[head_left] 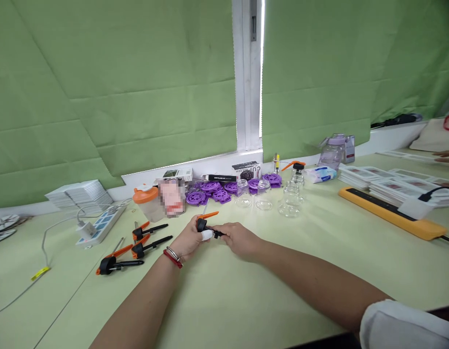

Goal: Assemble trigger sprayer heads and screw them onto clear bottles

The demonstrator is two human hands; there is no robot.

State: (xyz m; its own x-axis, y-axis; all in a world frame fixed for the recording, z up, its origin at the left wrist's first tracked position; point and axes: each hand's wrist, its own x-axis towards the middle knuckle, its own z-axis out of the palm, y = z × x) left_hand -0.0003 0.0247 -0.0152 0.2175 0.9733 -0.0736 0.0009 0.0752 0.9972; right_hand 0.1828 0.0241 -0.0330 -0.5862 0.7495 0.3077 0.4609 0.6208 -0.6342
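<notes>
Above the middle of the table, my left hand (188,241) is closed around a black bottle top with an orange lever (201,225). A white wrap covers one of its fingers or the thumb. My right hand (241,239) meets it from the right, its fingertips pinching the black stem end (217,233) of the same piece. Its far details are hidden by the fingers. To the left lie three similar bottle tops with orange levers and black stems, the nearest (108,265) closest to the table's front.
Behind my hands stand clear glass bottles (290,201), purple plastic parts (212,188), an orange-lidded cup (146,201) and boxes (246,170). A white power strip (104,225) sits left, a yellow one (388,213) right beside stacked cards (377,182). Another person's hand (446,156) shows far right.
</notes>
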